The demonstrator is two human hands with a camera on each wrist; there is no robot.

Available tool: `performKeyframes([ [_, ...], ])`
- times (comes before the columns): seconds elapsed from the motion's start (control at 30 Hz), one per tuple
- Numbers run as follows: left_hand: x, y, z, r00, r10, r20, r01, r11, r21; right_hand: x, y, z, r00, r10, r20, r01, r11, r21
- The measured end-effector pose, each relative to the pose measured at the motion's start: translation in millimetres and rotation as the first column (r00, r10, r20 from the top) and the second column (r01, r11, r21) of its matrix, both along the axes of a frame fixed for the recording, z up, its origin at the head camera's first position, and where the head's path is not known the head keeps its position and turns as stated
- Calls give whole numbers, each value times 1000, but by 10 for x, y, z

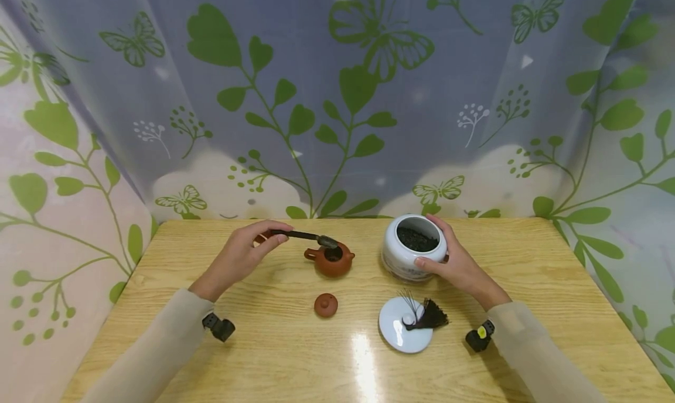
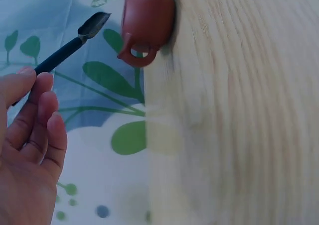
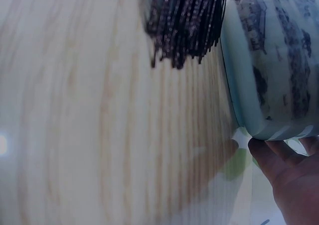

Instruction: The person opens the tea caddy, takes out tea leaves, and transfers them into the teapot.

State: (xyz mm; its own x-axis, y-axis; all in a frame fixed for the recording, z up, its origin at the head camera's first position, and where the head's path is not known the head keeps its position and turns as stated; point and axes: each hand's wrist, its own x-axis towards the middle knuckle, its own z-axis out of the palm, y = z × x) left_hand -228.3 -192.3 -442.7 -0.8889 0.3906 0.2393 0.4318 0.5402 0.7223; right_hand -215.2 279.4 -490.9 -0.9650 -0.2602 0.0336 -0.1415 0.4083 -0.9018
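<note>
In the head view my left hand [image 1: 246,252] pinches the dark handle of a small tea scoop [image 1: 311,237] between thumb and fingers. The scoop's head is over the open mouth of a reddish-brown clay teapot [image 1: 333,265]; whether it bears leaves I cannot tell. From the left wrist, the scoop [image 2: 60,55] points toward the teapot [image 2: 149,18]. My right hand [image 1: 453,262] grips the right side of a white porcelain jar [image 1: 406,262] with dark tea leaves [image 1: 416,239] inside. Blue-grey decoration shows on the jar [image 3: 284,60] in the right wrist view.
The teapot's clay lid [image 1: 326,305] lies in front of it on the wooden table [image 1: 263,356]. A white jar lid [image 1: 406,340] with a dark tassel [image 1: 433,315] is in front of the jar. A patterned curtain [image 1: 295,98] hangs behind the table.
</note>
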Motion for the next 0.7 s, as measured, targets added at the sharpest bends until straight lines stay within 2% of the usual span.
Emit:
performKeyframes([
  [0.13,10,-66,-82,988,44,146,-55,996,72,2,4,0,1000,0,6,0,1000,1],
  [0.2,18,-93,-122,981,43,189,-63,993,101,-1,6,1,1000,-1,4,1,1000,2],
  [0.47,86,-171,-251,966,69,250,-110,982,156,-3,9,1,1000,2,0,-2,1000,-7],
  [0.7,123,-242,-301,945,148,291,-203,964,170,0,0,9,1000,7,0,-7,1000,-19],
])
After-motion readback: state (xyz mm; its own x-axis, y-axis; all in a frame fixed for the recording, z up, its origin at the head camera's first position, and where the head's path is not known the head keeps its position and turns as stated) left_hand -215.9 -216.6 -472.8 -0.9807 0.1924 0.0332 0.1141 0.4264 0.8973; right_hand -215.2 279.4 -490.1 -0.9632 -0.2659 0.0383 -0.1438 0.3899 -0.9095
